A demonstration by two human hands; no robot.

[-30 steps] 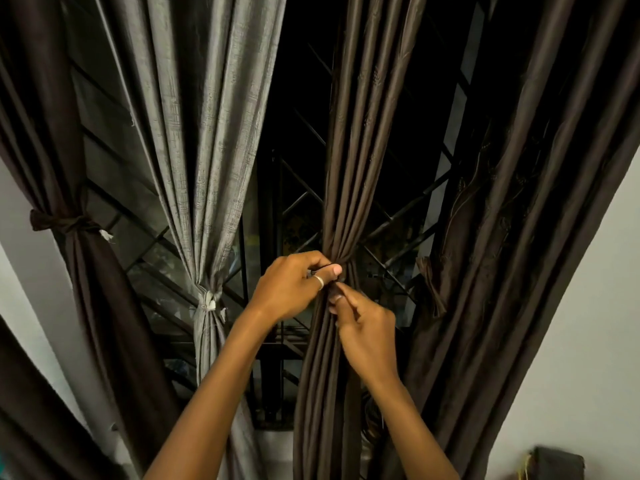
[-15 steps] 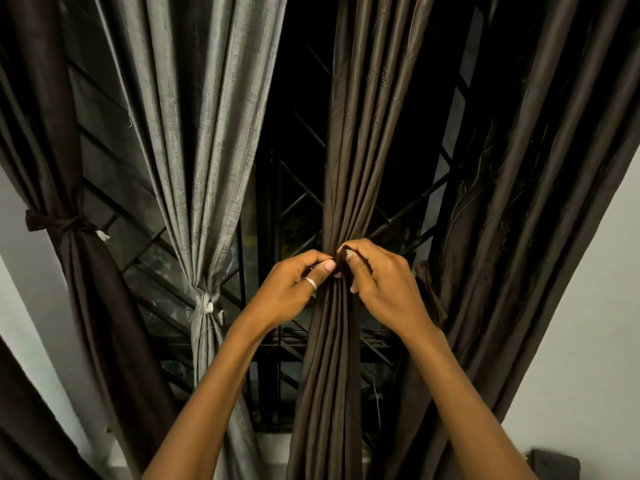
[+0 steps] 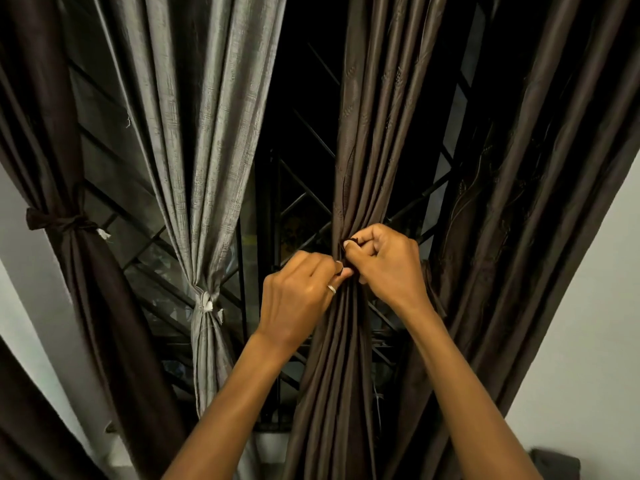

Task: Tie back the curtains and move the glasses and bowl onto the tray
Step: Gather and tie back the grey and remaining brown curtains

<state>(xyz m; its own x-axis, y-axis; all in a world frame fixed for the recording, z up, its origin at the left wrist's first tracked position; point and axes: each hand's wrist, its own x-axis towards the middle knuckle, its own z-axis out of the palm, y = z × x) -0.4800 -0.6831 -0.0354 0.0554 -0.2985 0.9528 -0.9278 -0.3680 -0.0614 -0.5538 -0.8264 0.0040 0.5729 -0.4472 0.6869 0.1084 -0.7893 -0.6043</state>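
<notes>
Head view: at frame centre, left hand (image 3: 298, 299) and right hand (image 3: 388, 268) both pinch a thin dark tie (image 3: 351, 242) around the gathered brown satin curtain (image 3: 346, 341); pull both ends evenly, cinching snug before knotting; glasses, bowl, tray unseen

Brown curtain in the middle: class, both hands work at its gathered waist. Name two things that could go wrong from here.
1. The left hand and right hand pinch only short ends of the dark tie; one could slip, letting the brown curtain spread open.
2. The far-right curtain hangs close beside the right hand, so a fold might get caught under the tie.
</notes>
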